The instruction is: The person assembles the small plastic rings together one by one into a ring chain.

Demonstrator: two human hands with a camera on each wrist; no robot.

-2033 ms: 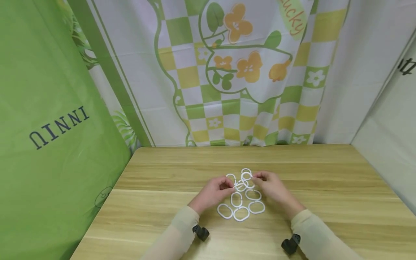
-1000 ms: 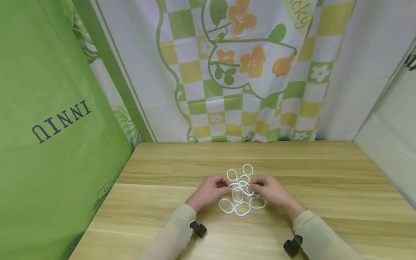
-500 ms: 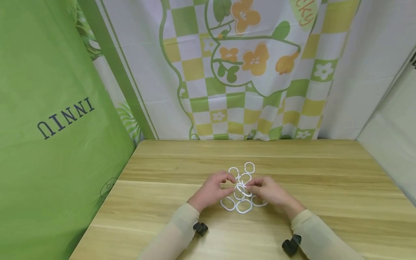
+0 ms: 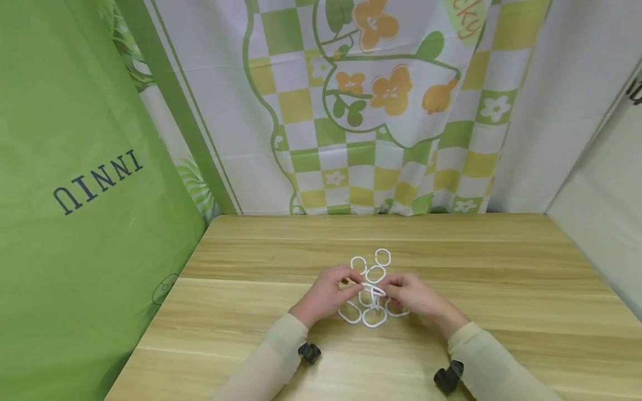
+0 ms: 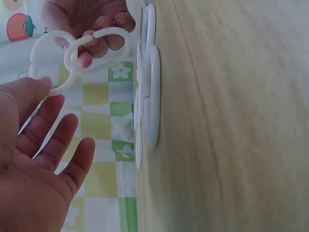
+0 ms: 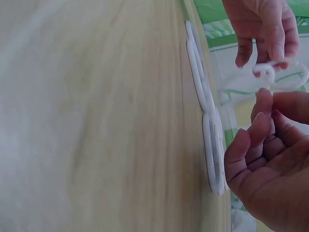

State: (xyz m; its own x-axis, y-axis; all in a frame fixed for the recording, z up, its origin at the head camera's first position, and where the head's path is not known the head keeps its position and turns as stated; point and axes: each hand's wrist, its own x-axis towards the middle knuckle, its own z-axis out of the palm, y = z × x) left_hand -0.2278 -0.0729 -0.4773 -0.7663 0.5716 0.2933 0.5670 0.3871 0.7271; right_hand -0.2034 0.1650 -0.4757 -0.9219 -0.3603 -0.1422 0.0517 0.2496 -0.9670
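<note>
While left hand [image 4: 326,294] pinches one white ring [image 5: 50,60] above the table [image 4: 501,289], right hand [image 4: 413,295] pinches a second ring [image 5: 104,41] linked through it; loose rings [image 4: 373,317] lie beneath. Risk: thin fingertip grips may slip, dropping the pair into the cluster.

A wooden table [image 4: 501,301] with a light grain carries everything here. Several white plastic rings lie flat on it near the middle. 3 rings [image 4: 373,266] sit at the far side of the group, close together. 3 more rings [image 4: 373,318] lie at the near side, touching each other in a row. From the left wrist view, the flat rings [image 5: 152,96] overlap a little on the table top.
</note>
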